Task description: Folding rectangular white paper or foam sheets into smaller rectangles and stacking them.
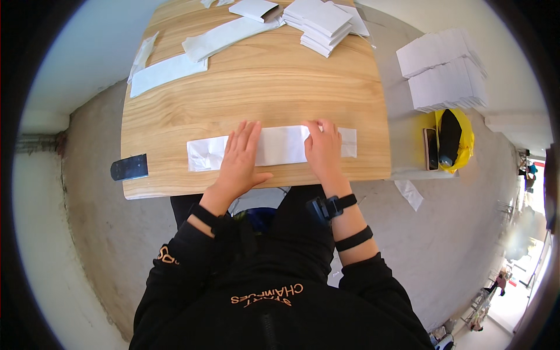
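Across the near part of the wooden table lies a long flat white packet (280, 146), with clear, wrinkled plastic showing at both ends. My left hand (238, 156) rests flat on its left half, fingers straight and thumb spread toward the right. Over the right half, my right hand (324, 149) is closed, its fingers bent and thumb and index finger drawn together on the packet. The fingertips partly hide what they grip. Both hands touch the packet, a short stretch of it showing between them.
The wooden table (251, 108) bears a dark phone-like object (129, 167) at its left edge. White packets (169, 74) and a stack of white boxes (319, 23) lie farther back. To the right are white stacks (446, 81), a phone (430, 149) and a yellow bag (465, 140).
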`<state>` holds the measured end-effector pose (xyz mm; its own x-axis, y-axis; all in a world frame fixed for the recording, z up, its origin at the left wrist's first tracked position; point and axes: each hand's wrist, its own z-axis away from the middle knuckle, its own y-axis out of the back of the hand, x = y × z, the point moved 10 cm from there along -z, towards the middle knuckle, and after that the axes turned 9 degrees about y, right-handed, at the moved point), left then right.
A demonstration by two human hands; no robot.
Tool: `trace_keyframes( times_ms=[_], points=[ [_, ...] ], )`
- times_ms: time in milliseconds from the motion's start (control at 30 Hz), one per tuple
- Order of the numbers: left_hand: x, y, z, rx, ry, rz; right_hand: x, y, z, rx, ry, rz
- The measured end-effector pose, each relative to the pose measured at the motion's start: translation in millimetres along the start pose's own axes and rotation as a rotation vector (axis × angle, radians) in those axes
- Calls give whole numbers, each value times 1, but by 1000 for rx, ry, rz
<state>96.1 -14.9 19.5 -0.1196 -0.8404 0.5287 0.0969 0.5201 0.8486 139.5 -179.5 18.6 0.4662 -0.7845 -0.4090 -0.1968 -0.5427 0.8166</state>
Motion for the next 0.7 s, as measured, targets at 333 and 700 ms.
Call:
trace_keyframes(
  times_ms=[333, 700],
  points=[
    [1, -28, -19, -47, -72, -5, 46, -22, -15, -136, -1, -120],
    [3, -27, -18, 19, -119, 30, 52, -8, -6, -135, -71, -238]
  ],
)
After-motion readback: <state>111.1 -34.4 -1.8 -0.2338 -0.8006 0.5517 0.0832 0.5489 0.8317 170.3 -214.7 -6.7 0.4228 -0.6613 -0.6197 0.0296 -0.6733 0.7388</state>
